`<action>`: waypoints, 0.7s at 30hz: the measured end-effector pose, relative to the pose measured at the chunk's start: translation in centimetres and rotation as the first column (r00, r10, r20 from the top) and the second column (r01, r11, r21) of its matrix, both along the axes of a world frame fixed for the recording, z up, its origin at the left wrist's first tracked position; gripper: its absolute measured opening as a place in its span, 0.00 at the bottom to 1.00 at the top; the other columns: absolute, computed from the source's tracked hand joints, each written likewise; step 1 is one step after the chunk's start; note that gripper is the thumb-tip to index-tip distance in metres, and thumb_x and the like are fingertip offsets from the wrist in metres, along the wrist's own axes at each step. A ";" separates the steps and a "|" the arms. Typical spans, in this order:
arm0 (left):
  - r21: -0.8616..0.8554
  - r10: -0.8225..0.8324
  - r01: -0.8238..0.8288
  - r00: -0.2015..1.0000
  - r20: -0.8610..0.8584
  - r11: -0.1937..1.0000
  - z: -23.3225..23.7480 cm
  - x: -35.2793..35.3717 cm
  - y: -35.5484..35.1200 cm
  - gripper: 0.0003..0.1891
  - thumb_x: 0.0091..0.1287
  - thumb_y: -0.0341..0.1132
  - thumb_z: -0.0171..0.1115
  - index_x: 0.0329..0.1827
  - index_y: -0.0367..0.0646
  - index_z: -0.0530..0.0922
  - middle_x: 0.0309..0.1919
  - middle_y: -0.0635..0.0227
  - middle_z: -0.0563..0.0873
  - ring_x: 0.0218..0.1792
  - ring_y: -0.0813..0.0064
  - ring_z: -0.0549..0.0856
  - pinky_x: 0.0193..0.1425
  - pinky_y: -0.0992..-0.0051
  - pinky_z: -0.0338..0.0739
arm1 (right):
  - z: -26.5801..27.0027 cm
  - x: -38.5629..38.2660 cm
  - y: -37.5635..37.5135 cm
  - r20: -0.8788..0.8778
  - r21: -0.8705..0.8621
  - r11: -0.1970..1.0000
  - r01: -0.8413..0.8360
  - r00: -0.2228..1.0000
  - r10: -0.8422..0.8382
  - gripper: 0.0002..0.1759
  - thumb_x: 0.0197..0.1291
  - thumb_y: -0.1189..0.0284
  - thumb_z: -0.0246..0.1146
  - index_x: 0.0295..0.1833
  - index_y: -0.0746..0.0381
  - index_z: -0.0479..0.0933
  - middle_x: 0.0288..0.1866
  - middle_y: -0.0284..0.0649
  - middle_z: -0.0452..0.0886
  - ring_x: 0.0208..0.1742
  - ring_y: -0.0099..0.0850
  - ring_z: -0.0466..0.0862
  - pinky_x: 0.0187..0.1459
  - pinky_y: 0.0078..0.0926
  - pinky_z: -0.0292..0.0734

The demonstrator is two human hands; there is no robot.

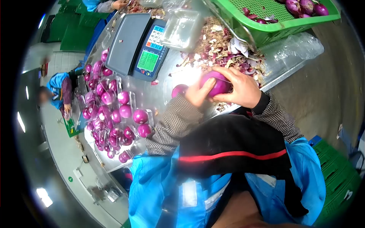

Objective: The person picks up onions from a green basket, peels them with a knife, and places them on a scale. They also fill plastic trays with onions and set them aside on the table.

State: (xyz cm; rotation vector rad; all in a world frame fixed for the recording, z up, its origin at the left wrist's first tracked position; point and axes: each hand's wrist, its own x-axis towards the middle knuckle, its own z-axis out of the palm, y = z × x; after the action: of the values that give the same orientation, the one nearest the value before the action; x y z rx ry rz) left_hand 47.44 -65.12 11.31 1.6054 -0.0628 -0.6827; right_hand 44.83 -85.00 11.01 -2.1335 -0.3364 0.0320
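Note:
A peeled red onion (217, 84) is between my two hands above the steel table's near edge. My right hand (245, 89) curls its fingers and thumb round the onion's right side. On the other side, my left hand (198, 93) presses against it with the thumb on its skin; the rest of those fingers are partly hidden. Another red onion (178, 90) sits just left of my left hand, in what looks like a clear tray. Dry peelings (224, 47) lie heaped beyond my hands.
A digital scale (142, 49) stands left of the peelings, beside stacked clear trays (182, 29). Many packed red onions (108, 97) cover the table's left. A green crate (281, 32) with onions stands at the upper right, near a plastic bag (298, 47). A co-worker (61, 89) is at the left.

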 end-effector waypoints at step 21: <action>0.907 -0.461 -0.195 0.809 0.363 0.372 -6.9 -1.0 12.9 0.37 0.55 0.55 0.68 0.66 0.48 0.71 0.69 0.50 0.66 0.69 0.51 0.66 0.70 0.51 0.65 | -6.6 -1.3 6.7 -0.491 0.482 0.871 0.092 0.852 0.182 0.25 0.66 0.60 0.65 0.58 0.69 0.74 0.47 0.42 0.83 0.47 0.25 0.82 0.50 0.25 0.77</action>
State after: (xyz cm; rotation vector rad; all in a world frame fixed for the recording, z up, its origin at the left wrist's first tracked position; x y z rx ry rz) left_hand 46.48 -52.27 4.42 2.9652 -0.3201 -0.2805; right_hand 43.56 -78.27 4.39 -1.5245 -0.0536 0.5022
